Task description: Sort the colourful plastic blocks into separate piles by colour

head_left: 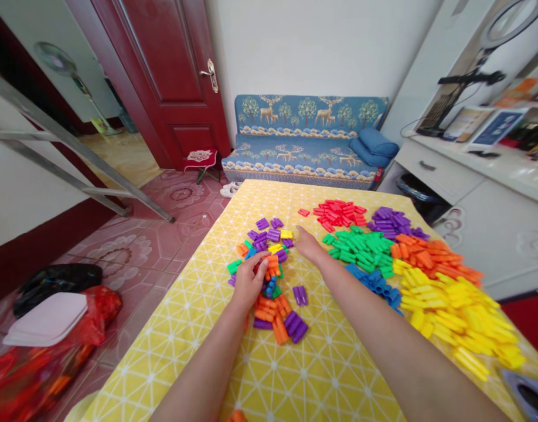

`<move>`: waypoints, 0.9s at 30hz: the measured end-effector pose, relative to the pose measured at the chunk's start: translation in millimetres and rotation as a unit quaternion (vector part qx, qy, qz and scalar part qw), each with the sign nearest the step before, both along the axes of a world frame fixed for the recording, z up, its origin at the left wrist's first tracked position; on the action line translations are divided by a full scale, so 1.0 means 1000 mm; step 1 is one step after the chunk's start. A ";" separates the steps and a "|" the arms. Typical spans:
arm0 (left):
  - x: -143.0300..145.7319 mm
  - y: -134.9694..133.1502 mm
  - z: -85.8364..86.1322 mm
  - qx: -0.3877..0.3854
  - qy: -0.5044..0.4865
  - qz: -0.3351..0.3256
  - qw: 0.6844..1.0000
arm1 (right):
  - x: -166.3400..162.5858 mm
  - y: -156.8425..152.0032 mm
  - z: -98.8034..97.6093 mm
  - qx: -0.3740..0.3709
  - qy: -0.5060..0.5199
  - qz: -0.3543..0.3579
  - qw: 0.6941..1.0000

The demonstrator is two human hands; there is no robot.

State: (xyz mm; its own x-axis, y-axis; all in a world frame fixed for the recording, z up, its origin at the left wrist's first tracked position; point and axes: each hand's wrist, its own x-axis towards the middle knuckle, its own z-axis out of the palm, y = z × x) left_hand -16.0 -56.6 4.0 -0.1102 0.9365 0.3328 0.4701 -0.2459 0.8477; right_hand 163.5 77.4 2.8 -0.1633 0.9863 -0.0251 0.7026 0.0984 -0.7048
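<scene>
Small tube-shaped plastic toy pieces lie in a mixed pile on the yellow patterned tablecloth (163, 346). My left hand (250, 278) is at the pile's left side, thumb and forefinger closed at an orange piece (273, 265). Beyond it, my right hand (307, 245) is closed beside a purple piece (288, 242) and a yellow piece (286, 234); what its fingers hold, if anything, is hidden. Nearer me are more orange pieces (279, 329) and purple pieces (296, 326). A separate purple piece (300, 295) lies between my forearms.
Sorted heaps lie at the right: red (339, 214), purple (394, 223), green (361, 249), blue (374, 285), orange (431, 258) and yellow (462, 310). A blue sofa (295, 153) stands behind the table. On the floor at left are bags (104, 310) and a ladder (75, 155).
</scene>
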 end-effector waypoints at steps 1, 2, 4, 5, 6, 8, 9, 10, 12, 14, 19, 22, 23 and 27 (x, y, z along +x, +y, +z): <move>0.000 0.000 -0.001 0.002 0.001 -0.001 1.000 | -0.001 -0.010 -0.001 0.005 0.012 0.001 1.000; -0.001 0.001 -0.001 0.004 0.003 -0.002 1.000 | -0.001 -0.020 -0.002 0.008 0.022 0.003 1.000; -0.001 0.000 -0.001 0.004 0.008 -0.002 1.000 | -0.003 -0.041 -0.006 0.025 0.059 0.012 0.998; -0.001 0.000 0.000 0.004 0.011 -0.004 1.000 | -0.005 -0.051 -0.008 0.036 0.080 0.018 0.996; 0.000 -0.001 0.000 0.004 0.013 -0.006 1.000 | -0.006 -0.060 -0.011 0.049 0.104 0.026 0.993; 0.000 -0.002 0.002 0.002 0.015 -0.013 1.000 | -0.008 -0.074 -0.016 0.079 0.155 0.044 0.984; 0.001 -0.002 0.002 0.002 0.016 -0.019 1.000 | -0.009 -0.079 -0.019 0.090 0.175 0.050 0.979; 0.001 -0.003 0.002 0.003 0.017 -0.025 1.000 | -0.010 -0.083 -0.020 0.096 0.189 0.053 0.976; 0.002 -0.002 0.002 0.009 0.023 -0.040 0.999 | -0.012 -0.087 -0.022 0.104 0.210 0.049 0.971; 0.002 -0.002 0.003 0.019 0.032 -0.058 0.998 | -0.014 -0.088 -0.022 0.108 0.210 0.044 0.971; 0.002 -0.004 0.007 0.038 0.030 -0.099 0.994 | -0.016 -0.093 -0.020 0.123 0.209 0.036 0.969; 0.002 -0.005 0.009 0.063 0.015 -0.098 0.993 | -0.015 -0.097 -0.021 0.135 0.240 0.016 0.961; 0.002 -0.005 0.009 0.068 0.018 -0.094 0.993 | -0.015 -0.099 -0.022 0.136 0.254 0.016 0.957; 0.001 -0.004 0.005 0.050 0.059 -0.108 0.991 | -0.017 -0.103 -0.026 0.118 0.276 0.055 0.952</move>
State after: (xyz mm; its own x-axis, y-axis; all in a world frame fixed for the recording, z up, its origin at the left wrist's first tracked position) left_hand -14.6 -61.0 9.3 0.1347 0.8956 0.4239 0.4909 -0.4319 0.7566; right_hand 146.4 -25.4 -23.4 -0.1905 0.9296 0.3155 0.2085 0.3524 -0.9124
